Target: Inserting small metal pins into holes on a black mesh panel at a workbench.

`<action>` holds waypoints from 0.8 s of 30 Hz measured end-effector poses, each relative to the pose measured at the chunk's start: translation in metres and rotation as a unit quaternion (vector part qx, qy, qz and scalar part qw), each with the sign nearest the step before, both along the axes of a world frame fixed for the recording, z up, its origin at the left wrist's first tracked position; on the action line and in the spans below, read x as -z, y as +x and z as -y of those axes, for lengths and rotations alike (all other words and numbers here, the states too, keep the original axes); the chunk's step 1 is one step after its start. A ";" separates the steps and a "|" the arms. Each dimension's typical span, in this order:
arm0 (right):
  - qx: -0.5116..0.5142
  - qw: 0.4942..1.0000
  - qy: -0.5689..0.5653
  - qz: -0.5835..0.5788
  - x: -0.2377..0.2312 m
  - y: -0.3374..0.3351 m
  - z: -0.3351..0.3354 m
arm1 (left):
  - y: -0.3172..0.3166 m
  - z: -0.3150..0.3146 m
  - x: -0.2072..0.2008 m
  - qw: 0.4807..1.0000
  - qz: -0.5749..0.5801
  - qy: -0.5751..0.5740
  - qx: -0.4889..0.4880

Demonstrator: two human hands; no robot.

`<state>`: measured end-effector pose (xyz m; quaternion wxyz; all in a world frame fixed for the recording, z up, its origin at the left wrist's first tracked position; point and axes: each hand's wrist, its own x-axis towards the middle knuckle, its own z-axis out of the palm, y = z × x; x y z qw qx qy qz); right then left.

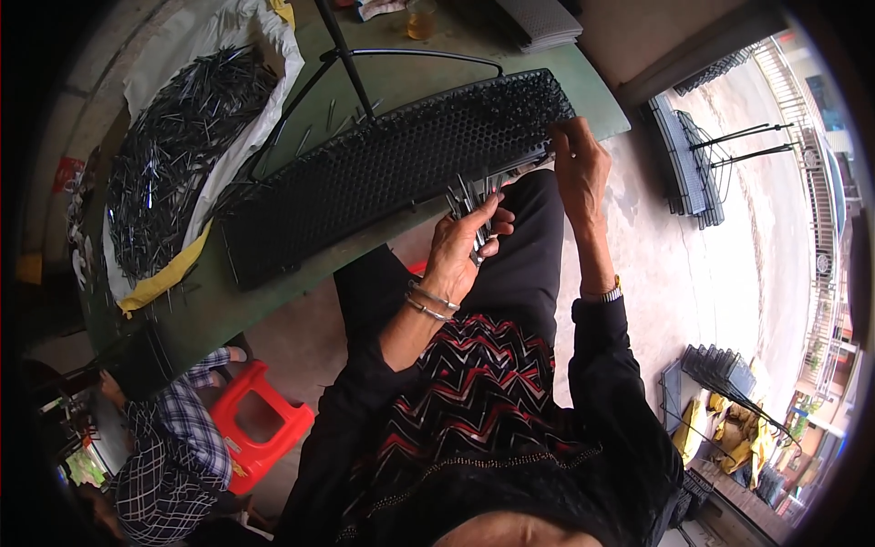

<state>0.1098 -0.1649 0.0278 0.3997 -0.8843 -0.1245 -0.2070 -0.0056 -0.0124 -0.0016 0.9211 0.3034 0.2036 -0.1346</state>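
A long black perforated panel (383,159) lies slantwise across the green table, its right end crowded with small black pieces standing in the holes. My left hand (460,242), just in front of the panel's near edge, is closed around a bunch of thin dark metal strips (476,214) that stick out past the fingers. At the panel's right end, my right hand (581,169) is closed in a pinch against the corner. Whatever its fingertips hold is hidden. Left of the panel, an open white sack (290,64) is filled with many similar dark strips (182,155).
A black metal stand (342,55) rises behind the panel on the green table (602,100). A glass of amber liquid (420,20) and stacked grey panels (540,23) are farther back. A red stool (260,424) and another person (173,447) are at lower left. Racks (679,164) stand at right.
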 end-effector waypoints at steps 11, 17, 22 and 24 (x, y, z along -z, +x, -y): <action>0.017 0.999 -0.024 0.024 0.012 0.009 0.005 | -0.001 0.001 -0.010 0.999 -0.038 -0.015 -0.009; 0.009 1.000 -0.006 0.027 0.011 0.007 0.000 | -0.002 -0.001 -0.003 1.000 -0.014 -0.002 0.004; 0.017 0.997 -0.074 0.034 0.015 0.007 -0.001 | -0.003 -0.002 -0.007 1.000 -0.009 0.004 0.008; 0.051 0.990 -0.129 0.035 0.010 0.006 -0.003 | -0.003 -0.003 -0.009 1.000 -0.007 0.015 0.009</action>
